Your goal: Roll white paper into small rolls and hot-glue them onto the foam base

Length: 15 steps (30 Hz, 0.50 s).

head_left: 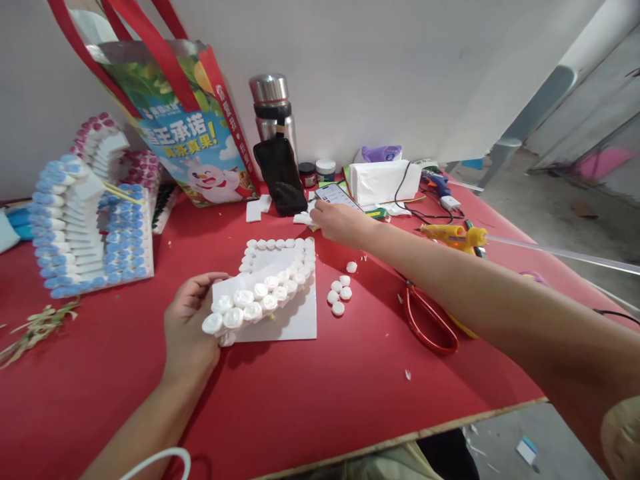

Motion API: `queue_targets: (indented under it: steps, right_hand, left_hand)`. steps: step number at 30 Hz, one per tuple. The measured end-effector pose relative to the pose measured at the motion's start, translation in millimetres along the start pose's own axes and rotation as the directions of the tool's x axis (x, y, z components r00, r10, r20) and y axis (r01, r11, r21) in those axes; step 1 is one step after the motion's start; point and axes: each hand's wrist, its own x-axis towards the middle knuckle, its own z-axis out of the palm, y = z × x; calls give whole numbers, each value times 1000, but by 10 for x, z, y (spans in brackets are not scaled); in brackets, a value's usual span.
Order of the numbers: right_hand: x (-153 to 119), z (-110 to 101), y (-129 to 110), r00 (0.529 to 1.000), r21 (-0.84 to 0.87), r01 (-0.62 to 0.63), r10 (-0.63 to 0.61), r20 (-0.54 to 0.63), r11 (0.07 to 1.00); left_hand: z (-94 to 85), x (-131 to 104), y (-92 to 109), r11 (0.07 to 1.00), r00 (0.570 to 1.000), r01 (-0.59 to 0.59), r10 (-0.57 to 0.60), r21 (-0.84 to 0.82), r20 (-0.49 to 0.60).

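Observation:
My left hand is closed on the left end of a white craft model. It has a curved strip lined with rolled white paper roses, above a flat white base board. Beyond the model, my right hand reaches to the far side of the table, fingers curled down by small white paper pieces and a lit phone. Whatever its fingertips hold is hidden. Several loose white paper roses lie to the right of the model.
Red-handled scissors and a yellow glue gun lie at the right, under and beyond my right arm. A steel flask, black pouch and tissue pack line the back. Left are a printed bag and a blue-white flower model.

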Motion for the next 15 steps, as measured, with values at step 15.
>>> queue_targets:
  steps: [15]
  right_hand:
    - [811, -90, -536, 972, 194, -83, 123, -199, 977]
  left_hand:
    - [24, -35, 109, 990, 995, 102, -100, -96, 26]
